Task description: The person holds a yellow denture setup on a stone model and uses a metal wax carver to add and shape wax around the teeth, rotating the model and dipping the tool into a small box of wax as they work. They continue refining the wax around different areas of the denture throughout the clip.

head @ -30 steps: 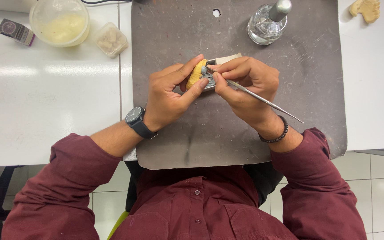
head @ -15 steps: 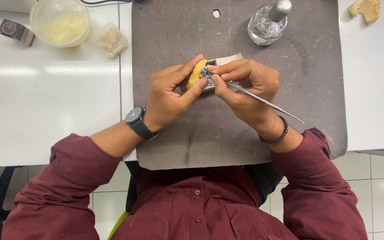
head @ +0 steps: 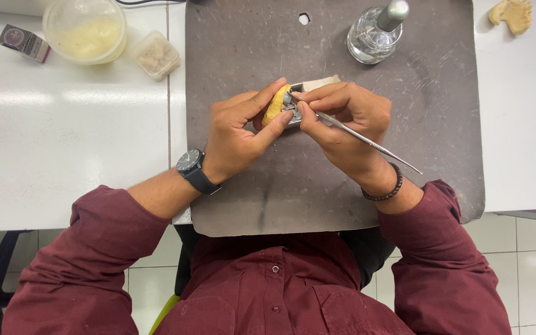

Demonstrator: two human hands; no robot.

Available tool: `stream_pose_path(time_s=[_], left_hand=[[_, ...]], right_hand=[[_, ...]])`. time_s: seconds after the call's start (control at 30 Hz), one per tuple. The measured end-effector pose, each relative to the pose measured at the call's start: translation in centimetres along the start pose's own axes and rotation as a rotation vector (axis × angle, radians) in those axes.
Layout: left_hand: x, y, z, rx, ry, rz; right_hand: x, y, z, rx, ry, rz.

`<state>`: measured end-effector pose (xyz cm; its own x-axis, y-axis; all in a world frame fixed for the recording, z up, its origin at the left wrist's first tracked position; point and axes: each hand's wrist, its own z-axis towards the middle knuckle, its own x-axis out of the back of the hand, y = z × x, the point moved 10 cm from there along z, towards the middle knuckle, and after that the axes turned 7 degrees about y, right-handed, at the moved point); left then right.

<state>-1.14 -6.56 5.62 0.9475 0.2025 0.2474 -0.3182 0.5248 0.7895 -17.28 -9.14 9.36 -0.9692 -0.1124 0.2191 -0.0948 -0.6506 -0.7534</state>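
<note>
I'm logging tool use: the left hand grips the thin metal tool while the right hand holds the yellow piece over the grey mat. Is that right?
The hands are swapped. In the head view, the right hand grips the thin metal tool, while the left hand holds the yellow piece over the grey mat.

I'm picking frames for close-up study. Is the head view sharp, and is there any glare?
Head view: sharp on both hands, the left hand and right hand; a soft glare band crosses the white table; the grey mat is evenly lit; the yellow piece is partly hidden by fingers.

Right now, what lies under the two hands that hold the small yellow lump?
A dark grey scuffed mat on the white table. A pale flat piece shows behind the fingers; the hands cover the rest.
</note>
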Motion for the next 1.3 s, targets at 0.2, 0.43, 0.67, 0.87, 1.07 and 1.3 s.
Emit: stream_pose_path(time_s=[0.2, 0.43, 0.67, 0.87, 1.07, 1.3], left_hand=[[0.1, -0.1, 0.0, 0.020, 0.001, -0.008], [0.0, -0.2, -0.1, 0.033, -0.002, -0.019], [0.0, 0.2, 0.0, 0.002, -0.007, 0.012], [-1.0, -1.6, -0.5, 0.259, -0.087, -0.344], [-2.8, -4.0, -1.1, 0.643, -0.184, -0.767], [-2.2, -6.1, -1.3, 0.733, -0.199, -0.592]], right_hand=[[-0.4, -0.8, 0.0, 0.028, -0.030, -0.001], [-0.2, 0.0, 0.0, -0.030, -0.009, 0.014], [-0.1, -0.1, -0.1, 0.010, -0.014, -0.006], [0.7, 1.0, 0.2, -0.042, 0.029, 0.005], [0.4, 3.5, 0.2, -0.239, 0.001, 0.029], [-0.3, 4.5, 0.1, -0.271, -0.057, 0.103]])
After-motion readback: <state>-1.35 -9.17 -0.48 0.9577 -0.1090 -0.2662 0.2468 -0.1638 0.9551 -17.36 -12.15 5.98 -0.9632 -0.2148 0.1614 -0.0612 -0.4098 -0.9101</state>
